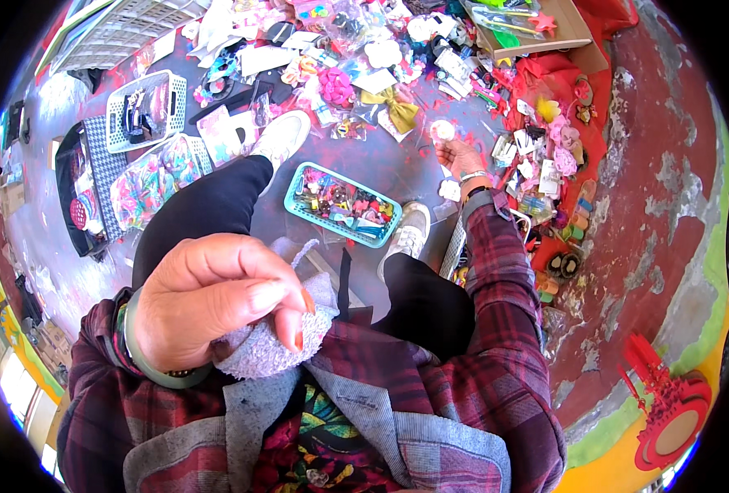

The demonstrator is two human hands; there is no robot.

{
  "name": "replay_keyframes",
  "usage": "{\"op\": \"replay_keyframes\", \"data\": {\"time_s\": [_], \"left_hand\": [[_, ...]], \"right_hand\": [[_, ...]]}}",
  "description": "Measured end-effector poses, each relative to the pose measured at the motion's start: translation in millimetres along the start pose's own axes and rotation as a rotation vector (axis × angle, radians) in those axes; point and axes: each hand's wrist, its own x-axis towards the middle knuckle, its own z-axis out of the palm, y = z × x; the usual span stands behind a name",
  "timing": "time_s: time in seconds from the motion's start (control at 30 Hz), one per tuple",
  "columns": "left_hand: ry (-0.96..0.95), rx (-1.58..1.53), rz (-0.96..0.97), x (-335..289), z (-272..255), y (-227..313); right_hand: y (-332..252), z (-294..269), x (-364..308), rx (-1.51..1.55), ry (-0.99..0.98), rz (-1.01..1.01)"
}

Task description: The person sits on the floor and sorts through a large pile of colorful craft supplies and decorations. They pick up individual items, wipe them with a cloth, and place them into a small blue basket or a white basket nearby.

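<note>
Head cam = L one of a side-by-side fisheye pair on wearer's head, facing down & a bit fwd, pic upright, unmirrored. V. wide FOV: own plaid jacket (463, 386) fills btm, cluttered floor (332, 154) runs to top, edges bend twd the black round rim. L hand (212, 296) v. close to lens, so looms lg; R hand (461, 158) & turquoise basket (296, 211) farther off, basket nr ctr.
</note>
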Motion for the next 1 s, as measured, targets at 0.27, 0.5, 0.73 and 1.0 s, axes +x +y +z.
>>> {"op": "replay_keyframes", "data": {"time_s": [0.27, 0.5, 0.73, 1.0], "left_hand": [[0.044, -0.011, 0.012, -4, -5, 3], [-0.02, -0.026, 0.02, -7, -19, 6], [0.177, 0.064, 0.04, -5, -12, 8], [0.036, -0.047, 0.03, -13, -26, 12]], "right_hand": [[-13, -39, 22, 0.496, 0.268, -0.216], [2, -71, 93, -0.215, 0.251, -0.348], [-15, 126, 44, -1.581, 0.395, -0.534], [-30, 106, 42, -1.306, 0.278, -0.613]]}}
